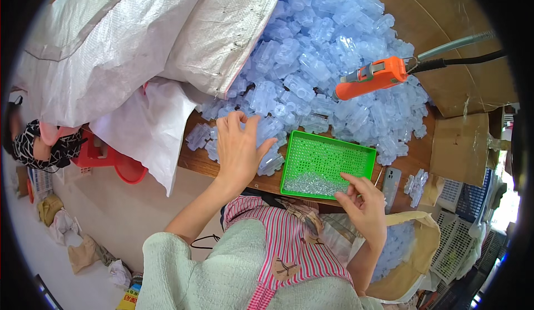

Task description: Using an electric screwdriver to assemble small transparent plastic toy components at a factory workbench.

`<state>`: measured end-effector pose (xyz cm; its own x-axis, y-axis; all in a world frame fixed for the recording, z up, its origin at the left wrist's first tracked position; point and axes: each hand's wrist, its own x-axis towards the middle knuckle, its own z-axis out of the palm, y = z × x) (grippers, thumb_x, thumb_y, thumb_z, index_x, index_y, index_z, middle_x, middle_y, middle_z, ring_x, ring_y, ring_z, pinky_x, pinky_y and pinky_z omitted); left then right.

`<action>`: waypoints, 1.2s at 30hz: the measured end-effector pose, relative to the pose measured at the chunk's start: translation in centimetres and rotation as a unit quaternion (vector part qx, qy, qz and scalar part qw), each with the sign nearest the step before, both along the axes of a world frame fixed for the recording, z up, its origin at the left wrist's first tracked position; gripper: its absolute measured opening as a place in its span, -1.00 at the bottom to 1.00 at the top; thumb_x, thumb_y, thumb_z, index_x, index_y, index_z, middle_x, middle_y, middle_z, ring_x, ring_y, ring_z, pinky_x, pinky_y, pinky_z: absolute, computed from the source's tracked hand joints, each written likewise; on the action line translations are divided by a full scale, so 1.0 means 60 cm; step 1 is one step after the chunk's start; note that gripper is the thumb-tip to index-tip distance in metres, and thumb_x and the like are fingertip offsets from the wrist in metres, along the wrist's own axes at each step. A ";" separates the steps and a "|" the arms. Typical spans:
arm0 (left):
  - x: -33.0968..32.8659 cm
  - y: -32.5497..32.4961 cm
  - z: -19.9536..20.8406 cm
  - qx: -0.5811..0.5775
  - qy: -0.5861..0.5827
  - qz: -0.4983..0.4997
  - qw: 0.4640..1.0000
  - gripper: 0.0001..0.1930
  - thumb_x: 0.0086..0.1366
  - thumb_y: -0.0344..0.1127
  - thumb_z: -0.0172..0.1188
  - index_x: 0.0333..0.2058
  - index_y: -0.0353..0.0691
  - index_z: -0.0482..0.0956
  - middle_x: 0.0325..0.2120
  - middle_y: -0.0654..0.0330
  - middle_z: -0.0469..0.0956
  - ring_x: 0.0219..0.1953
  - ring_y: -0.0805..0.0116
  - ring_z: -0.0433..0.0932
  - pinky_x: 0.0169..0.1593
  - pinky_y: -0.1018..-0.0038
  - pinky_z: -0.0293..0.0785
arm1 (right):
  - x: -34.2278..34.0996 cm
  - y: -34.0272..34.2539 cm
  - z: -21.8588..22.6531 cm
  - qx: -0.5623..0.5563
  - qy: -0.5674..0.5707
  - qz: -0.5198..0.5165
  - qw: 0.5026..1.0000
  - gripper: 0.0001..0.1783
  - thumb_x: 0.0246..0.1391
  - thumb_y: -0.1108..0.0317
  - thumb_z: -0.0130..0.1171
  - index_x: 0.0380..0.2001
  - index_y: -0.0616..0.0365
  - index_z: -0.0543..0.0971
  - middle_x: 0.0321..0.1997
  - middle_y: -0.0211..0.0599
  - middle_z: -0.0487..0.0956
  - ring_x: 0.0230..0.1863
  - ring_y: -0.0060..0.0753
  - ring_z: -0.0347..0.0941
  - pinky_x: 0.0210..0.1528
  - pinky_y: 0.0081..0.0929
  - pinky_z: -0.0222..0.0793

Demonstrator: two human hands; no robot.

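A big heap of clear bluish plastic pieces (311, 60) covers the far part of a wooden table (200, 162). My left hand (236, 149) is at the heap's near left edge, fingers bent and thumb apart, over several pieces. A green tray (374, 168) with a grid of small holes lies on the near side of the heap. Small shiny metal parts, perhaps screws (314, 185), gather along its near side. Over the tray's near right corner is my right hand (364, 204), index finger and thumb apart, with nothing visible between them.
An orange electric screwdriver (375, 79) hangs over the heap on a cable. White woven sacks (139, 37) cover the left. A phone (391, 183) and loose plastic pieces (416, 186) lie right of the tray. Cardboard (459, 143) stands at right; a paper bag (428, 249) holds more pieces.
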<state>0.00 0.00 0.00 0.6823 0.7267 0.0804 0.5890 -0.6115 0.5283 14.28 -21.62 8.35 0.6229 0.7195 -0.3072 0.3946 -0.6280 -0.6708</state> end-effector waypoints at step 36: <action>0.018 -0.052 -0.010 -0.176 -0.417 -0.190 0.871 -0.35 -0.09 -0.62 0.22 0.01 -0.12 0.19 0.19 -0.17 0.01 0.19 -0.08 0.21 0.16 0.18 0.28 | -0.034 0.071 -0.047 0.277 0.314 -0.051 0.907 -0.47 0.09 0.45 0.16 0.13 0.25 0.29 -0.04 -0.24 0.44 -0.09 -0.56 0.40 -0.11 -0.61 0.35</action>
<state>1.10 -3.10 -0.63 0.6904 0.5403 0.4810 -0.2996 -0.3916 0.8700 12.21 -17.37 5.50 0.5228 0.8198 -0.2337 -0.2151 -0.1384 -0.9667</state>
